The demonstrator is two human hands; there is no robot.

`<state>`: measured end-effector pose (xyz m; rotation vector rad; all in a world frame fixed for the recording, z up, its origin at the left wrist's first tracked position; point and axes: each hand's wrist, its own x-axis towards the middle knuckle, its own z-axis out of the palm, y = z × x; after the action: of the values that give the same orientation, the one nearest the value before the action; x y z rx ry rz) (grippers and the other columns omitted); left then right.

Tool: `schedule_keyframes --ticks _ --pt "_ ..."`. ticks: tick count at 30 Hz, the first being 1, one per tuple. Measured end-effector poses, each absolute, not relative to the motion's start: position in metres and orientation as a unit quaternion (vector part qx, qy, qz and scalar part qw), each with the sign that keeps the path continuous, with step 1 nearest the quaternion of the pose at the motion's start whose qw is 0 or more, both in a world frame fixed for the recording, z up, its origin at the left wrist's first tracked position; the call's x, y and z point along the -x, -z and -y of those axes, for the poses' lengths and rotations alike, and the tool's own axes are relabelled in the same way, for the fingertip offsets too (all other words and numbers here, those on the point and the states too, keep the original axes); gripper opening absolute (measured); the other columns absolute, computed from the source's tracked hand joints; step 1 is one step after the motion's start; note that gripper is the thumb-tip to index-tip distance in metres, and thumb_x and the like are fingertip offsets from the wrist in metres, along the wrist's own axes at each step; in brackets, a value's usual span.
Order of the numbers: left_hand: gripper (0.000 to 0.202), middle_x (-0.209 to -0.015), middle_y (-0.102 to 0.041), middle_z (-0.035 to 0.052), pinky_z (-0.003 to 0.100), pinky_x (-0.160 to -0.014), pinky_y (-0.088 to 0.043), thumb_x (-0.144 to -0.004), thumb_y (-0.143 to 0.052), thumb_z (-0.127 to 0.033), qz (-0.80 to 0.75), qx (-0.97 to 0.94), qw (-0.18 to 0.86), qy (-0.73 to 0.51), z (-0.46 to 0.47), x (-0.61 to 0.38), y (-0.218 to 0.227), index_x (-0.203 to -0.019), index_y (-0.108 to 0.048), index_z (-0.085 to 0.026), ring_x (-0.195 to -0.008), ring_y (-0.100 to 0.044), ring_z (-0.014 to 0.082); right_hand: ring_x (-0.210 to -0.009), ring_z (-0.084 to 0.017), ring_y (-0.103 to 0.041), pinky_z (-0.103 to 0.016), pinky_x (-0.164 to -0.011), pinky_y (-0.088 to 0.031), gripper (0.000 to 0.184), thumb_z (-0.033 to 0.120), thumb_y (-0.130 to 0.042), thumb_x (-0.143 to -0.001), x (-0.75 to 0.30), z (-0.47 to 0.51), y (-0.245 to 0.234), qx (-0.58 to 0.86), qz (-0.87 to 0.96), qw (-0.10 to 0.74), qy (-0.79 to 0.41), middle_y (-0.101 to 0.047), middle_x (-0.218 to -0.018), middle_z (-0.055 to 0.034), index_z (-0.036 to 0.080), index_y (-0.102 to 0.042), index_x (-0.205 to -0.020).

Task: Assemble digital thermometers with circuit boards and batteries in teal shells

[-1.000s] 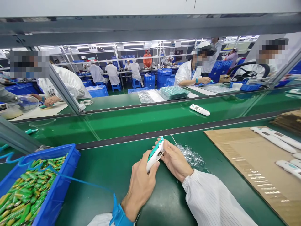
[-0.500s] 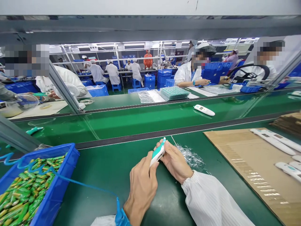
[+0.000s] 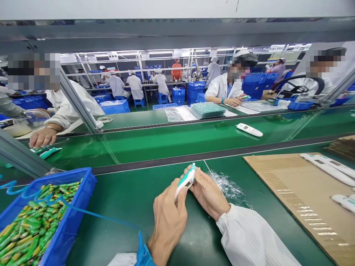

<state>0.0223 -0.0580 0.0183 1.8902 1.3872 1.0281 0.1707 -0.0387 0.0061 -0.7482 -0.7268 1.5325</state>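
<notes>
A white and teal handheld thermometer [image 3: 183, 181] is held tilted over the green bench, its narrow teal tip pointing up and away. My left hand [image 3: 169, 216] wraps its fingers and thumb around the lower white end. With bent fingers, my right hand [image 3: 206, 188] grips the upper part near the tip, and its palm side is partly hidden. A blue wrist strap [image 3: 144, 255] with a coiled cord circles my left wrist. Crumpled clear plastic [image 3: 227, 188] lies just beyond my right hand.
At left stands a blue bin [image 3: 83, 207] full of green-wrapped batteries. Cardboard [image 3: 280, 184] with several white thermometers lies at right. Beyond the bench runs a green conveyor [image 3: 166, 138] carrying another thermometer [image 3: 249, 130]. Co-workers sit across it; one person's hand [image 3: 44, 136] reaches over the belt.
The conveyor's thermometer and the teal piece at left have moved right. A co-worker's hand has come over the belt at left. My hands have turned the held thermometer slightly.
</notes>
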Motion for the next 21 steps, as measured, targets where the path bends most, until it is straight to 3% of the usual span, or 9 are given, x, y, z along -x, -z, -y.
schedule_keyframes --ticks 3,6,13,15,18,21 --pt "0.033 -0.078 -0.072 0.0030 0.029 -0.061 -0.041 -0.096 -0.045 -0.046 -0.528 -0.684 0.372 -0.338 0.057 -0.020 -0.027 -0.103 -0.069 -0.025 -0.066 -0.062 0.0200 -0.101 -0.016 -0.060 -0.034 -0.098 -0.048 0.046 0.055 -0.069 -0.082 -0.173 0.039 -0.007 0.340 0.343 0.550 -0.681 -0.064 -0.117 -0.0086 0.019 -0.066 -0.111" --pt "0.026 -0.080 -0.072 0.0021 0.027 -0.059 -0.038 -0.089 -0.057 -0.044 -0.528 -0.678 0.393 -0.327 0.056 -0.018 -0.029 -0.106 -0.067 -0.025 -0.066 -0.059 0.0194 -0.105 -0.018 -0.062 -0.035 -0.101 -0.048 0.049 0.052 -0.071 -0.081 -0.172 0.042 -0.007 0.347 0.351 0.546 -0.677 -0.064 -0.119 -0.0098 0.019 -0.066 -0.116" --pt "0.019 -0.073 -0.068 0.0023 0.030 -0.061 -0.039 -0.085 -0.063 -0.041 -0.524 -0.683 0.392 -0.323 0.045 -0.013 -0.021 -0.087 -0.068 -0.023 -0.067 -0.057 0.0205 -0.107 -0.022 -0.063 -0.036 -0.098 -0.049 0.057 0.059 -0.071 -0.078 -0.163 0.043 -0.005 0.384 0.364 0.562 -0.636 -0.068 -0.107 -0.0116 0.015 -0.066 -0.114" --pt "0.022 -0.085 -0.071 0.0043 0.032 -0.068 -0.043 -0.089 -0.058 -0.039 -0.517 -0.674 0.401 -0.343 0.047 -0.016 -0.017 -0.099 -0.067 -0.022 -0.075 -0.061 0.0222 -0.109 -0.021 -0.063 -0.036 -0.100 -0.049 0.059 0.060 -0.070 -0.078 -0.158 0.045 -0.008 0.395 0.374 0.551 -0.633 -0.067 -0.112 -0.0108 0.017 -0.062 -0.119" --pt "0.033 -0.115 -0.068 0.0119 0.040 -0.090 -0.046 -0.092 -0.051 -0.028 -0.497 -0.709 0.347 -0.361 0.062 -0.020 -0.015 -0.123 -0.061 -0.021 -0.104 -0.061 0.0281 -0.112 -0.020 -0.062 -0.033 -0.101 -0.050 0.067 0.053 -0.080 -0.071 -0.151 0.051 -0.011 0.433 0.380 0.515 -0.635 -0.065 -0.119 -0.0077 0.023 -0.055 -0.124" --pt "0.044 -0.124 -0.063 0.0129 0.044 -0.099 -0.043 -0.086 -0.064 -0.029 -0.496 -0.747 0.305 -0.320 0.075 -0.010 -0.022 -0.129 -0.059 -0.021 -0.114 -0.056 0.0305 -0.108 -0.022 -0.063 -0.032 -0.091 -0.056 0.069 0.050 -0.085 -0.062 -0.150 0.051 -0.007 0.492 0.346 0.483 -0.636 -0.066 -0.114 -0.0070 0.025 -0.056 -0.119"
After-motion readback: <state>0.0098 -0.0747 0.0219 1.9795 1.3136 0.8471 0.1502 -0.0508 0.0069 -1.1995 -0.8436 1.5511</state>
